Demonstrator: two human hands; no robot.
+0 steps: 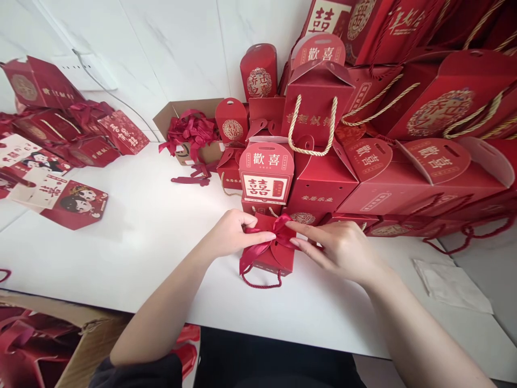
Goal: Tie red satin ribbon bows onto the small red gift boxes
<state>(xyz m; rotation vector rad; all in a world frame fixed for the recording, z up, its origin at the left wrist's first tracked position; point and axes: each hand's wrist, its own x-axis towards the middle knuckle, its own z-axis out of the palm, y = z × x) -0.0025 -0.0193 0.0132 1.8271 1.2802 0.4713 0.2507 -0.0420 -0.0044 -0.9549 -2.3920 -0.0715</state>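
A small red gift box (274,258) with a dark red cord handle sits on the white table in front of me. Across its top lies a shiny red ribbon (255,252) shaped into a bow. On the left side my left hand (232,234) has its fingers curled and its thumb pressed on the bow near the middle. From the right, my right hand (343,245) pinches the bow's right loop between thumb and index finger. The ribbon's centre is partly covered by my left thumb.
Stacked red gift boxes (319,183) and bags rise behind and to the right. A cardboard box (161,113) of red ribbons stands at the back. More red boxes (52,129) and cards lie left. A white cloth (452,285) is at right; an open carton (92,345) sits below the table edge.
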